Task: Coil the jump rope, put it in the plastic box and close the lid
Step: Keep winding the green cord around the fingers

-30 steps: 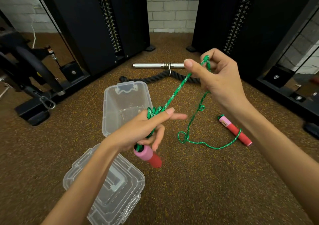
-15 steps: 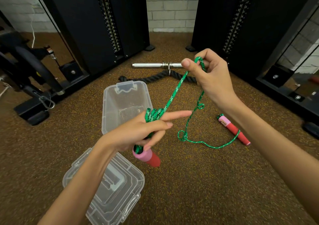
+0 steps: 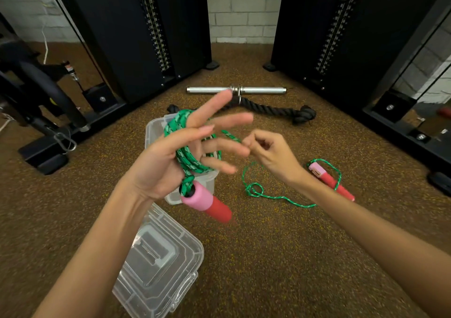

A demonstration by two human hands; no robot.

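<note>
My left hand [image 3: 170,161] is spread, fingers straight, green jump rope [image 3: 192,158] coiled around them, one handle [image 3: 207,201] dangling, while my right hand [image 3: 269,155] pinches the rope's slack, open plastic box [image 3: 152,132] just beyond, lid [image 3: 161,269] nearer.

Two bare forearms, left hand [image 3: 168,161], right hand [image 3: 273,156] (no sleeves, no jewellery)

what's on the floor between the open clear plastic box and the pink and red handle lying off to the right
In the head view, between the clear plastic box and the pink-and-red handle on the floor, only the loose green cord lies on the brown speckled floor, with a small loop in it.
</note>
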